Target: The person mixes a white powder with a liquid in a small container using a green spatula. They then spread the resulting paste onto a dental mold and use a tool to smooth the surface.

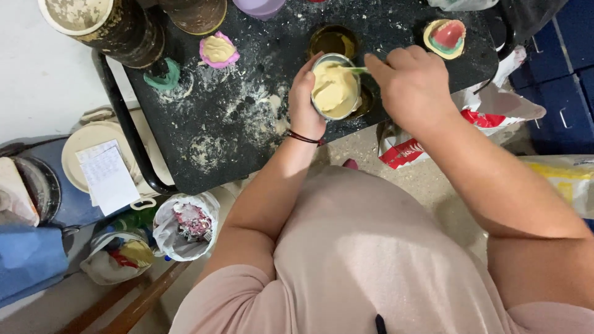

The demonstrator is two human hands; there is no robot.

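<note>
A small metal cup (337, 86) full of pale yellow paste stands tilted on a black powder-dusted table (247, 117). My left hand (304, 99) wraps the cup's left side and holds it. My right hand (411, 83) is closed on a thin green stick (357, 70) whose tip is sunk in the paste. A dark band circles my left wrist.
On the table lie a pink mould with yellow paste (218, 51), a green mould (163, 77), a yellow-and-pink mould (445, 37), a dark jar (333, 40) and big dirty tins (105, 25). Bags (185, 226) and a lidded bucket (102, 164) sit on the floor at left.
</note>
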